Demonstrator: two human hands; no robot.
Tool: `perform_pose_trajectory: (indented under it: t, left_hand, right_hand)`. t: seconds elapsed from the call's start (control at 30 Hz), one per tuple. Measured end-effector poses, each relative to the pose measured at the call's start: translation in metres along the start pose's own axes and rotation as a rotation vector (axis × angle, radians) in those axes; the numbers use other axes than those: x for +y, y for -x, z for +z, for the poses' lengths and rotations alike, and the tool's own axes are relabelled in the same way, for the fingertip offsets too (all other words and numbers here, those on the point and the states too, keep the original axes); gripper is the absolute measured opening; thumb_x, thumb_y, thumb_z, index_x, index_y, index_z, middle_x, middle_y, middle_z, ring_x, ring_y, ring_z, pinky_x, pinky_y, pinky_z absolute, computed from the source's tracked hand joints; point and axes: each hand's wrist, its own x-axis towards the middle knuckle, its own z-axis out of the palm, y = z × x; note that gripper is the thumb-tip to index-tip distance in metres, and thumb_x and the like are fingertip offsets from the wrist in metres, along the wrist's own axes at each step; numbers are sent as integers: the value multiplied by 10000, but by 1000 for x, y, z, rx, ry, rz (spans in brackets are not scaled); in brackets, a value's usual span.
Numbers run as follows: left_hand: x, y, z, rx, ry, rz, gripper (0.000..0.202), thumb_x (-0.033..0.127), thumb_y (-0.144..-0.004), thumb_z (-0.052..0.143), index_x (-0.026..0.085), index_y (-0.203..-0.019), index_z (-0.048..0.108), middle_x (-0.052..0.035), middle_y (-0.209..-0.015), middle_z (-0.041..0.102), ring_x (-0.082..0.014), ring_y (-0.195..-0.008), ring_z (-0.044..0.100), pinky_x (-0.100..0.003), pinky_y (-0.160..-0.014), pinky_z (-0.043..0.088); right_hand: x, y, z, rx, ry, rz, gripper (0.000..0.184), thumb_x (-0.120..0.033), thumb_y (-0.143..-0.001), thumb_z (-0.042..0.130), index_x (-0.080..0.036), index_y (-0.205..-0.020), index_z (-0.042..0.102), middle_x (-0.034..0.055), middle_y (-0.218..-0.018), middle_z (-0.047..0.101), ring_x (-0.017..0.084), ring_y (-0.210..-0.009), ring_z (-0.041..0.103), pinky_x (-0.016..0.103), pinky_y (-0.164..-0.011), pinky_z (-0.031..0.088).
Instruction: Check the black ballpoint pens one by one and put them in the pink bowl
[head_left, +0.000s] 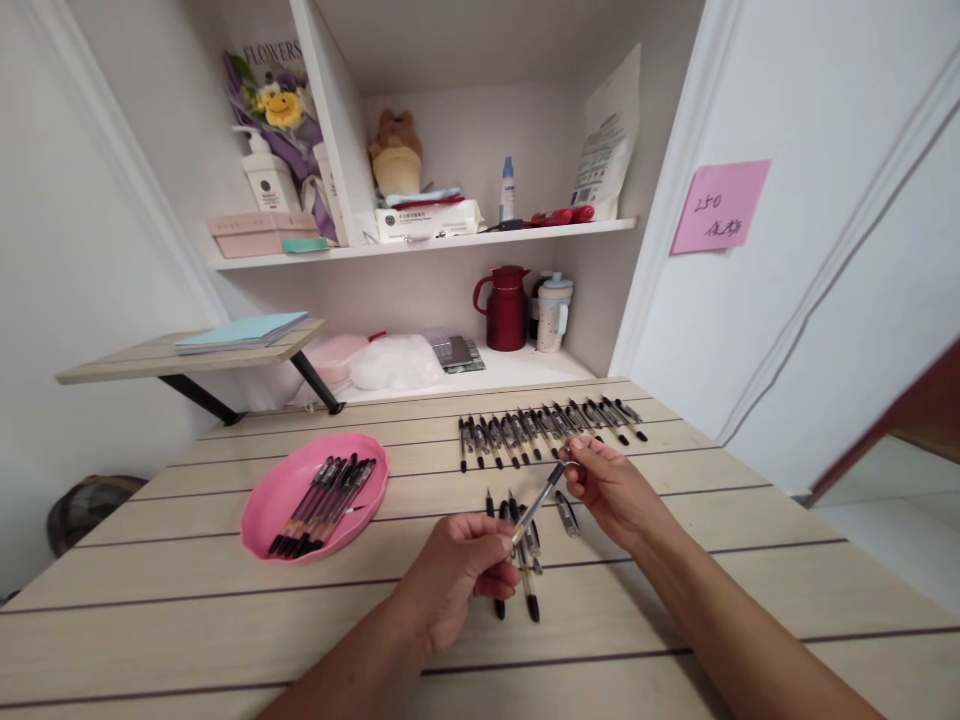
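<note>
My left hand (pixel 457 575) pinches the lower end of a clear pen (pixel 538 503) held slanted above the wooden table (pixel 187 620). My right hand (pixel 611 485) grips the pen's upper end, fingers closed around its tip or cap. Under the hands lie a few loose pens and pen parts (pixel 525 580). A row of several black-capped pens (pixel 547 425) is laid out side by side just beyond my right hand. To the left sits a pink tray (pixel 262 500) holding several assembled pens (pixel 326 492).
A raised wooden shelf (pixel 135 362) with a blue folder stands at the left back. Behind the table is an alcove with a red jug (pixel 506 308), a cup, bags, and upper shelves with boxes and bottles. A pink note (pixel 720 205) is stuck on the right wall.
</note>
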Motion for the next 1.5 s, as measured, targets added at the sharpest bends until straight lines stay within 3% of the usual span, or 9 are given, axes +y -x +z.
perform_pose_trajectory:
  t: [0.4, 0.7, 0.87, 1.1, 1.2, 1.37, 1.5]
  left_hand:
    - [1, 2, 0, -2, -16, 12, 270, 232, -602, 650, 95, -830, 607, 3, -510, 577, -78, -457, 523, -197, -480, 408]
    - [0, 0, -1, -29, -7, 37, 223, 214, -600, 638, 117, -792, 576, 20, -548, 566, -72, -444, 509, -203, -476, 391]
    - [1, 1, 0, -130, -16, 89, 275, 254, -640, 622, 122, -877, 578, -14, -687, 617, -26, -396, 421, -178, -420, 303]
    - [-8, 2, 5, -230, 67, 64, 286, 289, -712, 562, 137, -954, 546, 50, -588, 509, 3, -325, 233, -180, -362, 100]
    - [-13, 3, 10, -184, 89, 127, 275, 276, -705, 557, 142, -945, 537, 53, -594, 505, 5, -326, 202, -185, -368, 91]
    - [-17, 5, 16, 0, -75, 259, 182, 210, -702, 509, 126, -847, 579, 40, -581, 519, -11, -354, 256, -189, -377, 155]
    - [-14, 5, 14, -77, -30, 260, 232, 233, -709, 511, 134, -912, 563, 36, -601, 530, -12, -351, 252, -185, -377, 148]
  right_hand:
    - [-1, -1, -4, -11, 4, -6, 252, -324, -612, 717, -197, -722, 529, -43, -652, 543, 50, -459, 454, 161, -372, 336]
    - [5, 5, 4, -61, -57, 63, 216, -276, -616, 730, -176, -703, 560, -53, -618, 493, 34, -462, 429, 139, -361, 307]
    - [11, 11, 10, -119, -28, 107, 194, -268, -636, 720, -164, -689, 566, -45, -592, 492, 30, -459, 403, 135, -379, 303]
    - [19, 19, 21, -187, 4, 133, 238, -347, -649, 701, -153, -670, 564, -48, -481, 453, 31, -410, 320, 152, -372, 224]
    - [20, 22, 24, -184, 10, 128, 252, -368, -659, 689, -157, -681, 554, -58, -443, 421, 26, -392, 264, 162, -368, 175]
    - [21, 26, 29, -153, 21, 91, 250, -373, -658, 688, -166, -679, 548, -65, -429, 388, 31, -393, 234, 176, -369, 144]
    - [16, 28, 29, -217, 15, 55, 248, -407, -696, 640, -173, -766, 597, -6, -610, 522, 39, -426, 289, 190, -372, 168]
